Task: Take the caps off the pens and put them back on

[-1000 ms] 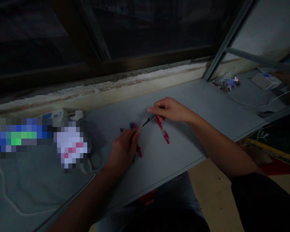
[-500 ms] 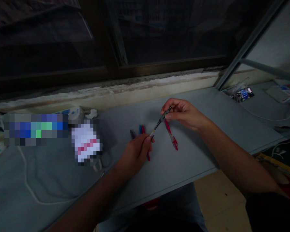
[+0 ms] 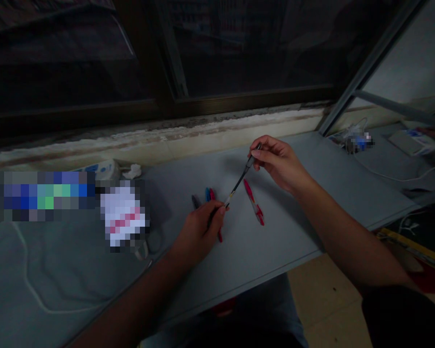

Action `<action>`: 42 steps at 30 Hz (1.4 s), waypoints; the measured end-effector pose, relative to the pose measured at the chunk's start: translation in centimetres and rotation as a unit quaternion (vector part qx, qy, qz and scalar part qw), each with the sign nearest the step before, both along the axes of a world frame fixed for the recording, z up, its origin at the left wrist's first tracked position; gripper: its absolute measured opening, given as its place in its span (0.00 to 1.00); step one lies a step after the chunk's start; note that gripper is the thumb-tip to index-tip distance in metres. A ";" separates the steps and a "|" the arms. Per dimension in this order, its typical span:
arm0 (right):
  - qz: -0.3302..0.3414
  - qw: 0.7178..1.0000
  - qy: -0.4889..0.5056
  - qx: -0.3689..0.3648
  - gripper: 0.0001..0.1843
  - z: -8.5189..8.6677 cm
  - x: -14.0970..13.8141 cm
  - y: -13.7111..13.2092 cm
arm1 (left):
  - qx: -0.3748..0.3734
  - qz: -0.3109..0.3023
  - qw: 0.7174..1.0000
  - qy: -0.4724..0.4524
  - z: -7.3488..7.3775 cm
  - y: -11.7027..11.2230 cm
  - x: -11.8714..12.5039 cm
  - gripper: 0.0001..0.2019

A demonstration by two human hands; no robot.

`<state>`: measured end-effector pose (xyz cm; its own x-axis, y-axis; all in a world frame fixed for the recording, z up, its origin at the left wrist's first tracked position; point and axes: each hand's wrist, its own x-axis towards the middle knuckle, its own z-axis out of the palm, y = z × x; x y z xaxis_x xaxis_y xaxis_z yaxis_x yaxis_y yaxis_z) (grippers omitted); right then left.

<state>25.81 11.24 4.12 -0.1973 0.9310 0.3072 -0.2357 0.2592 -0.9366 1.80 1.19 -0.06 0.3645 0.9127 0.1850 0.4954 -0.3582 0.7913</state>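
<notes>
Black pen (image 3: 237,186) closed in both grips, L hand (image 3: 199,229), R hand (image 3: 279,162); lower end hidden.

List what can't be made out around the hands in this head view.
Head view:
- Upper end of the slim dark pen: hidden by the right hand.
- Middle of the red pen: hidden by the left hand.
- Blue-green item, white-and-pink item: pixelated.
- Item by the window frame: pixelated.

View: single head-worn camera, looking from the person's own head
Facing: forward and down, across a grey desk (image 3: 293,232) toward a window (image 3: 239,48)
Range: close; left hand (image 3: 199,232) and right hand (image 3: 281,164) sit mid-frame, forearms entering from the bottom corners
</notes>
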 end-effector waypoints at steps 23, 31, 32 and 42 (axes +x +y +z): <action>0.144 0.961 -0.235 -0.003 0.21 -0.5 0.8 0.2 | 0.033 0.075 0.996 0.029 0.2 0.6 -0.3 0.15; 0.104 0.955 -0.278 -0.009 0.26 -0.2 1.0 0.1 | 0.021 0.075 0.996 0.032 0.0 0.6 -0.3 0.15; 0.107 0.957 -0.268 -0.006 0.24 -0.2 1.0 0.2 | 0.024 0.076 0.996 0.033 0.0 0.7 -0.3 0.15; 0.167 0.956 -0.240 0.012 0.17 -0.8 1.1 0.5 | 0.012 0.073 0.997 0.026 0.1 0.8 -0.2 0.15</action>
